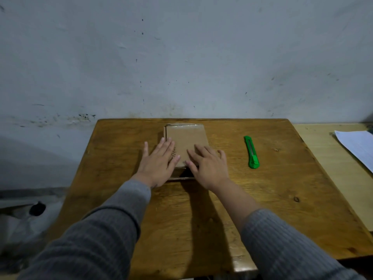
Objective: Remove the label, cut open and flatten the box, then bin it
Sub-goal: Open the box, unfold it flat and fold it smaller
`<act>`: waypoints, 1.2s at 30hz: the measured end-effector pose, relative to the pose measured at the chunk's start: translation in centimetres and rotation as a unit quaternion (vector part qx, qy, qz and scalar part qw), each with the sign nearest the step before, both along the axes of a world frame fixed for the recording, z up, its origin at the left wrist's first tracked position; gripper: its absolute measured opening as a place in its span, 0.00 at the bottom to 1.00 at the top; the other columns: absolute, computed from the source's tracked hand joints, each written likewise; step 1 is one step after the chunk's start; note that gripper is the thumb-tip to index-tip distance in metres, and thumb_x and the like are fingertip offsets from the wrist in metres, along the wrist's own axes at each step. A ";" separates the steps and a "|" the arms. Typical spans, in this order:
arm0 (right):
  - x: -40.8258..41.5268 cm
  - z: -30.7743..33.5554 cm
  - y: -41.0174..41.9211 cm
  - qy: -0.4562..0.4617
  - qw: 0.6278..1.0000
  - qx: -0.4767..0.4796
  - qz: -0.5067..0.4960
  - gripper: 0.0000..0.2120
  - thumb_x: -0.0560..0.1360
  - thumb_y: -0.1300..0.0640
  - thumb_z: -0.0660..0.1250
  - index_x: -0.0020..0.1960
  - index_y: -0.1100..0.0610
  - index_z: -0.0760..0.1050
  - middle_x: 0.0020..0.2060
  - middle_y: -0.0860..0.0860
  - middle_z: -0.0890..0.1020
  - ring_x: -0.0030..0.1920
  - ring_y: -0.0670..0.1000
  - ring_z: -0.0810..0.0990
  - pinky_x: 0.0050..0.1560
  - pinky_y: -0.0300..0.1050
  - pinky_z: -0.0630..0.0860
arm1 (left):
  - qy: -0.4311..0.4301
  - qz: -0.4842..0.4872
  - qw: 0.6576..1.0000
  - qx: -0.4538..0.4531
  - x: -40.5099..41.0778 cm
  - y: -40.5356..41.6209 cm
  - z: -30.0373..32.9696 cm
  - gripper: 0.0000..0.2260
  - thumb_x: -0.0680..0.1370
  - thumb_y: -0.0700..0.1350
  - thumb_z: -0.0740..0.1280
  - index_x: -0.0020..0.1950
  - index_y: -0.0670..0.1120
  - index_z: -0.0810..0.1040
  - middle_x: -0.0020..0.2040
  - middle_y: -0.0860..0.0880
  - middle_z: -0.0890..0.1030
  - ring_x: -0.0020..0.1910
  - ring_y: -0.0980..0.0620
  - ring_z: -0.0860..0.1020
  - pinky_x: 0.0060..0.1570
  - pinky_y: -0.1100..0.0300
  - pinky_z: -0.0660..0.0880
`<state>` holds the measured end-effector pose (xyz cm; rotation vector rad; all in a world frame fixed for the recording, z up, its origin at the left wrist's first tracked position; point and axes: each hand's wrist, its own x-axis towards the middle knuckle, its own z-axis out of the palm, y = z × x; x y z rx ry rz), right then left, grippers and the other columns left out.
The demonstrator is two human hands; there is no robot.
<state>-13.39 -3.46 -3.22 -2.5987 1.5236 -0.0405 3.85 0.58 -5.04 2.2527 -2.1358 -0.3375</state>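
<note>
Both arms reached forward from the table's (pixel 282 199) near edge toward its far middle, in grey ribbed sleeves, the right one pushed up the forearm. The left hand (pixel 157 164) lay flat, palm down, fingers spread and straight, thumb out to the left. The right hand (pixel 207 168) lay palm down beside it, fingers slightly bent and angled toward the left.

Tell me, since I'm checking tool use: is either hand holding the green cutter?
No, the green cutter lies alone on the table, right of both hands pressing the box.
</note>
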 end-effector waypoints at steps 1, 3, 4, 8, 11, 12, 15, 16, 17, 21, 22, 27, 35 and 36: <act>0.1 0.0 -0.1 -0.005 1.000 0.028 -0.009 0.27 0.79 0.36 0.45 0.75 0.43 0.58 0.77 0.50 0.56 0.76 0.53 0.52 0.73 0.59 0.49 | 0.011 0.000 1.000 0.000 -0.1 0.0 0.1 0.28 0.81 0.60 0.39 0.79 0.50 0.41 0.79 0.53 0.40 0.77 0.55 0.37 0.74 0.40 0.35; 0.1 -0.2 -0.1 -0.033 0.996 0.083 -0.028 0.30 0.77 0.33 0.47 0.76 0.42 0.55 0.78 0.52 0.48 0.77 0.55 0.44 0.74 0.60 0.46 | 0.026 0.008 1.000 0.000 -0.2 -0.2 0.3 0.27 0.82 0.59 0.40 0.79 0.50 0.42 0.79 0.53 0.41 0.77 0.55 0.38 0.74 0.41 0.36; 0.2 -0.5 0.1 -0.042 0.994 0.097 -0.035 0.32 0.75 0.31 0.49 0.76 0.41 0.53 0.78 0.53 0.44 0.77 0.57 0.41 0.74 0.60 0.44 | 0.029 0.015 0.999 0.000 -0.1 -0.5 0.4 0.27 0.82 0.59 0.40 0.79 0.50 0.43 0.79 0.53 0.41 0.77 0.55 0.38 0.74 0.41 0.36; -0.1 -1.6 0.2 -0.083 0.988 0.093 -0.091 0.38 0.70 0.27 0.55 0.75 0.37 0.48 0.77 0.52 0.38 0.76 0.61 0.42 0.74 0.61 0.48 | 0.044 0.047 0.998 -0.007 0.5 -2.6 1.1 0.28 0.82 0.59 0.43 0.80 0.49 0.43 0.80 0.53 0.42 0.78 0.54 0.40 0.74 0.40 0.39; -0.5 -2.5 0.4 -0.143 0.969 0.131 -0.154 0.40 0.68 0.27 0.60 0.74 0.35 0.47 0.77 0.52 0.44 0.75 0.62 0.54 0.70 0.60 0.63 | 0.035 0.059 0.998 -0.008 0.6 -4.8 1.5 0.29 0.82 0.60 0.46 0.79 0.51 0.44 0.80 0.53 0.40 0.78 0.53 0.39 0.74 0.38 0.40; -0.7 -2.7 0.6 -0.161 0.964 0.141 -0.160 0.41 0.67 0.27 0.61 0.74 0.34 0.47 0.77 0.52 0.49 0.74 0.61 0.58 0.68 0.59 0.68 | 0.033 0.058 0.998 -0.006 0.6 -5.3 1.6 0.28 0.82 0.60 0.47 0.79 0.52 0.44 0.79 0.53 0.40 0.78 0.53 0.39 0.74 0.38 0.40; -1.8 -3.8 -1.7 -0.203 0.952 0.156 -0.166 0.41 0.66 0.30 0.66 0.74 0.37 0.53 0.71 0.52 0.64 0.67 0.55 0.68 0.61 0.52 0.74 | 0.043 0.052 0.998 0.013 -0.5 -9.5 0.7 0.27 0.82 0.60 0.47 0.79 0.55 0.45 0.80 0.53 0.42 0.78 0.52 0.40 0.73 0.38 0.40; -1.7 -3.5 -1.6 -0.216 0.951 0.151 -0.165 0.41 0.66 0.31 0.68 0.74 0.38 0.55 0.70 0.51 0.66 0.66 0.55 0.69 0.61 0.51 0.75 | 0.046 0.050 0.998 0.013 -0.3 -9.7 0.7 0.26 0.82 0.59 0.48 0.79 0.56 0.47 0.80 0.52 0.45 0.78 0.51 0.42 0.74 0.38 0.42; -1.6 -3.1 -1.7 -0.227 0.949 0.145 -0.164 0.41 0.66 0.33 0.69 0.74 0.40 0.57 0.69 0.51 0.67 0.66 0.54 0.69 0.61 0.50 0.75 | 0.052 0.050 0.997 0.006 -0.2 -9.9 0.8 0.25 0.82 0.59 0.48 0.79 0.56 0.49 0.80 0.51 0.50 0.78 0.50 0.47 0.74 0.39 0.47; -2.0 -1.9 -3.5 -0.265 0.944 0.128 -0.149 0.38 0.66 0.40 0.73 0.73 0.44 0.63 0.71 0.50 0.65 0.68 0.53 0.67 0.64 0.51 0.72 | 0.045 0.096 0.994 -0.027 0.4 -10.4 1.5 0.25 0.82 0.59 0.51 0.78 0.55 0.56 0.73 0.49 0.65 0.73 0.48 0.61 0.69 0.44 0.62; -2.4 -1.6 -4.3 -0.268 0.942 0.140 -0.143 0.37 0.66 0.42 0.74 0.72 0.45 0.65 0.71 0.50 0.65 0.68 0.53 0.67 0.65 0.51 0.70 | 0.033 0.112 0.993 -0.028 0.4 -10.2 1.8 0.26 0.81 0.60 0.51 0.78 0.55 0.56 0.73 0.49 0.65 0.72 0.48 0.62 0.68 0.45 0.63; -2.8 -0.6 -7.8 -0.172 0.969 0.161 -0.080 0.28 0.71 0.43 0.69 0.70 0.40 0.66 0.74 0.49 0.62 0.73 0.55 0.60 0.72 0.60 0.60 | 0.036 0.197 0.980 -0.014 0.5 -7.2 2.3 0.30 0.80 0.62 0.53 0.79 0.50 0.55 0.71 0.46 0.65 0.69 0.45 0.64 0.67 0.44 0.63; -1.0 -0.8 -8.7 -0.102 0.984 0.138 -0.045 0.21 0.81 0.54 0.54 0.72 0.40 0.62 0.76 0.51 0.59 0.77 0.56 0.51 0.75 0.64 0.43 | 0.048 0.274 0.958 -0.063 -1.1 -1.6 0.8 0.37 0.76 0.68 0.55 0.78 0.49 0.53 0.67 0.43 0.65 0.66 0.44 0.64 0.65 0.46 0.64; -0.9 -0.7 -8.3 -0.110 0.983 0.144 -0.036 0.21 0.81 0.55 0.54 0.73 0.41 0.62 0.76 0.51 0.60 0.77 0.56 0.51 0.75 0.64 0.42 | 0.051 0.280 0.956 -0.069 -1.2 -1.3 0.7 0.39 0.75 0.70 0.56 0.78 0.49 0.53 0.66 0.44 0.66 0.65 0.44 0.65 0.64 0.47 0.64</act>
